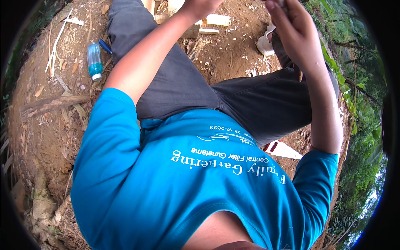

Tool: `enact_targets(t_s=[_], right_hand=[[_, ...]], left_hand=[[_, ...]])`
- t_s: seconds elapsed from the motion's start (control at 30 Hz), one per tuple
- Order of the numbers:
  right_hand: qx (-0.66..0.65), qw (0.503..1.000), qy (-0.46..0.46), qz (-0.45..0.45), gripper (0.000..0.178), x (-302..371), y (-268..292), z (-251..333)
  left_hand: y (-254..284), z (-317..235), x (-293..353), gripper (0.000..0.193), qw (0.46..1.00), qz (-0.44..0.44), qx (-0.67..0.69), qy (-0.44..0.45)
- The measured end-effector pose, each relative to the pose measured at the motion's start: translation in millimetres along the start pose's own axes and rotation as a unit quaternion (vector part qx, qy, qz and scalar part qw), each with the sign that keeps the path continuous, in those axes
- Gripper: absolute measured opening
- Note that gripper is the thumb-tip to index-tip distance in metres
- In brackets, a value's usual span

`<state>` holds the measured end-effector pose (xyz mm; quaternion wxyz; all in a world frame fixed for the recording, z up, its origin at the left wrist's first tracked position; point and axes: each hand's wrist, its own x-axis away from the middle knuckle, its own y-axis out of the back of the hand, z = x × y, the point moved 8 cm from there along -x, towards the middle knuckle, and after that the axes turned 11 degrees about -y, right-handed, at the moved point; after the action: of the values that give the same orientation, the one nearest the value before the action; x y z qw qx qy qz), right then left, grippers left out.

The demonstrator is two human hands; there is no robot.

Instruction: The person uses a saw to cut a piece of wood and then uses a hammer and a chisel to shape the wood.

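My left hand (203, 6) reaches the top edge of the view, and its fingers are cut off there. What it holds, if anything, is hidden. My right hand (295, 29) is raised at the upper right with its thumb and fingers closed at the top edge. Only a small pale and reddish bit shows between them, too little to name. Below the hands, cut pieces of pale wood (217, 19) lie on the ground between my legs, beside a darker wooden block (191, 31).
A clear bottle (95, 58) with blue-green contents and white cap lies left of my leg, by a blue slim object (105, 46). A red-and-white flat object (284, 150) lies under my right thigh. A branch (54, 105), wood chips and greenery (360, 137) surround me.
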<state>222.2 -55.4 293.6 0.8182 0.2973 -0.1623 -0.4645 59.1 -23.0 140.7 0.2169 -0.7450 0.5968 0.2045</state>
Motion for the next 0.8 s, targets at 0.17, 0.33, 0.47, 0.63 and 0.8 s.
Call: enact_targets(t_s=[0.17, 0.33, 0.47, 0.63, 0.8], right_hand=[[-0.039, 0.993, 0.078, -0.075, 0.017, -1, 6, 6], [-0.119, 0.992, 0.009, -0.033, 0.016, -2, 26, -8], [0.134, 0.991, -0.028, 0.000, 0.016, 1, 4, -31], [-0.126, 0.988, 0.030, -0.084, 0.014, -1, 37, -17], [-0.045, 0.999, -0.018, 0.002, 0.011, 12, 18, -15]], left_hand=[[-9, 9, 0, 0.026, 0.997, 0.063, -0.053, -0.004], [-15, 4, -1, 0.025, 0.997, 0.065, -0.017, 0.025], [-22, 7, -2, 0.025, 0.995, 0.068, 0.021, 0.067], [-18, 12, -2, 0.026, 0.997, 0.073, -0.012, 0.036], [-27, 10, -5, 0.029, 0.992, 0.080, 0.001, 0.100]])
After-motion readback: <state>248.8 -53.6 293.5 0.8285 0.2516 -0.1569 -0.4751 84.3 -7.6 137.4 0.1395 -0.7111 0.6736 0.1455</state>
